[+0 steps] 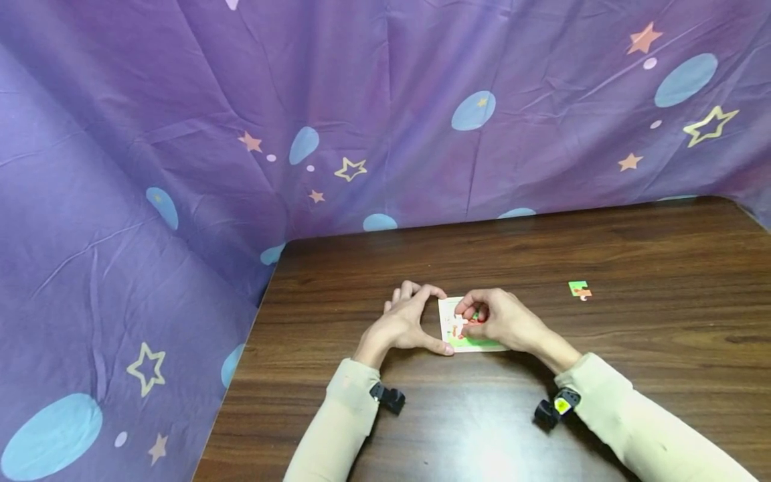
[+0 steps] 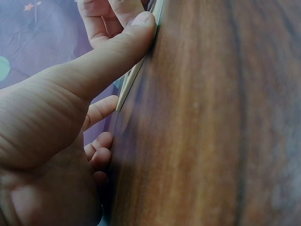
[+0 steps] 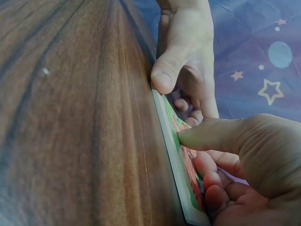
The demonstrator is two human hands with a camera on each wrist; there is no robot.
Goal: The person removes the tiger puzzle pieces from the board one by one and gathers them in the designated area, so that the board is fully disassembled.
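A small jigsaw puzzle board (image 1: 482, 346) with a pale rim and a green and red picture lies on the table. My left hand (image 1: 400, 326) holds its left end, thumb at the near corner and index finger at the far one; the other fingers spread beyond. Over the picture, my right hand (image 1: 502, 321) has thumb and curled fingers drawn together on a puzzle piece, mostly hidden by the fingers. In the right wrist view, the right thumb (image 3: 211, 134) comes down onto the picture. Seen from the left wrist, the board's edge (image 2: 129, 87) shows beneath the left thumb.
One loose puzzle piece (image 1: 580, 289), green and orange, lies on the dark wood table (image 1: 662, 321) to the right of the board. A purple curtain (image 1: 409, 80) with stars and blue ovals hangs behind the table and along its left side.
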